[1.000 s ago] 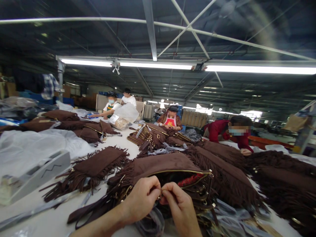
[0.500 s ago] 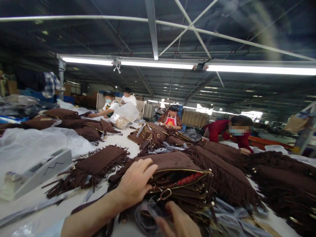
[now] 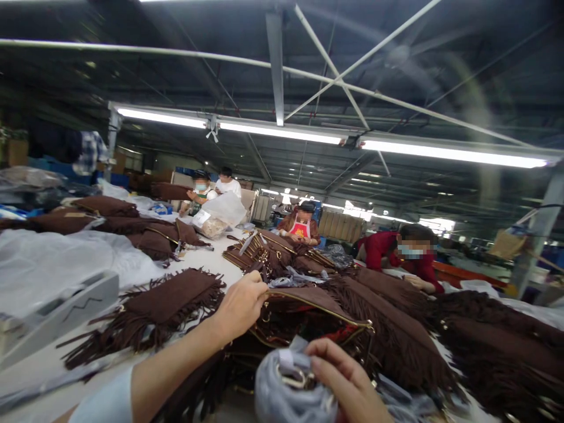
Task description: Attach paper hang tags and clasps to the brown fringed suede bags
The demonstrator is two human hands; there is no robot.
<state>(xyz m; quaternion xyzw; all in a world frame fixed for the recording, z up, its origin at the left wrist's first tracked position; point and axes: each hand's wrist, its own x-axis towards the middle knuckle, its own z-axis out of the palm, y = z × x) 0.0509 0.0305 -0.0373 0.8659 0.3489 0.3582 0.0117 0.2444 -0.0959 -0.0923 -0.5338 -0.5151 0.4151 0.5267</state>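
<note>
A brown fringed bag [image 3: 308, 296] lies on the pile in front of me, its gold zipper open and a red patterned lining showing inside. My left hand [image 3: 243, 304] pinches the bag's upper edge at the left end of the opening and holds it raised. In my right hand [image 3: 346, 376] is a plastic-wrapped coiled strap [image 3: 286, 390] with a gold clasp, just in front of the bag's mouth. Its fingers press on the bundle's right side. More bags lie beneath, partly hidden by the bundle.
Another fringed bag [image 3: 170, 299] lies to the left, beside a grey-white dispenser [image 3: 66, 320] and clear plastic sheeting [image 3: 79, 258]. Fringed bags [image 3: 502, 346] cover the right side. A stack with gold zippers [image 3: 264, 249] stands farther back. Several people work across the table.
My left hand has gripped and lifted the bag's edge, widening the opening. My right hand has picked up the wrapped strap and raised it before the bag. The view has tilted up slightly.
</note>
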